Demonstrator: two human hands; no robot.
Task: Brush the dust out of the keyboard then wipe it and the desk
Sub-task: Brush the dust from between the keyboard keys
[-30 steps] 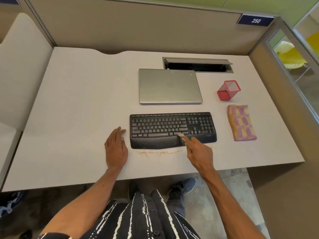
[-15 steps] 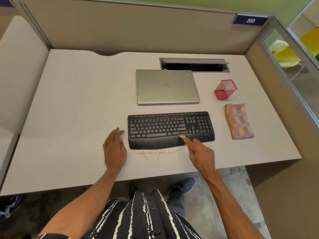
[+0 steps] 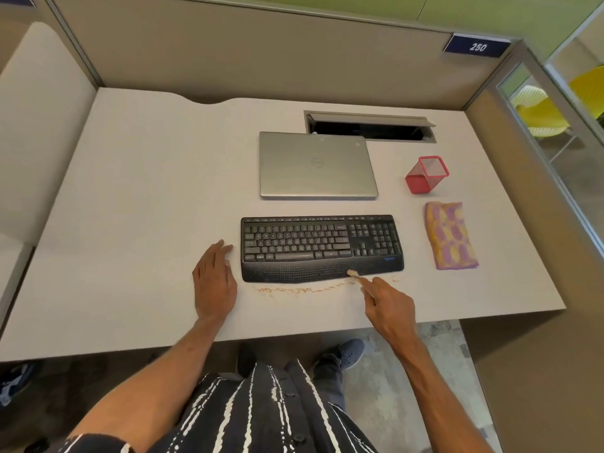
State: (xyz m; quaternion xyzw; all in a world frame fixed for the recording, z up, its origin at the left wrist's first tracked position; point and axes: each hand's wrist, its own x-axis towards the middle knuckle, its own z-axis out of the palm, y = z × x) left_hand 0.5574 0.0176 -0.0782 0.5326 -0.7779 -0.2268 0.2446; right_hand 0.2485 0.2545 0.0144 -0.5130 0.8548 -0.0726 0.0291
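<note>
A black keyboard (image 3: 322, 248) with a palm rest lies on the pale desk (image 3: 137, 197). My right hand (image 3: 390, 304) pinches a small brush (image 3: 354, 275), whose pale tip sits at the palm rest's front edge, right of centre. A line of brown dust (image 3: 287, 291) lies on the desk just in front of the keyboard. My left hand (image 3: 214, 281) rests flat on the desk beside the keyboard's left end, fingers straight. A pink and yellow checked cloth (image 3: 451, 235) lies folded to the right of the keyboard.
A shut silver laptop (image 3: 317, 165) lies behind the keyboard. A red mesh pen cup (image 3: 426, 174) stands at the right, behind the cloth. An open cable slot (image 3: 369, 127) runs along the back. Partition walls close in the back and right sides.
The brush tip has moved from the lowest key row down across the palm rest to its front edge. My left hand has stayed in place.
</note>
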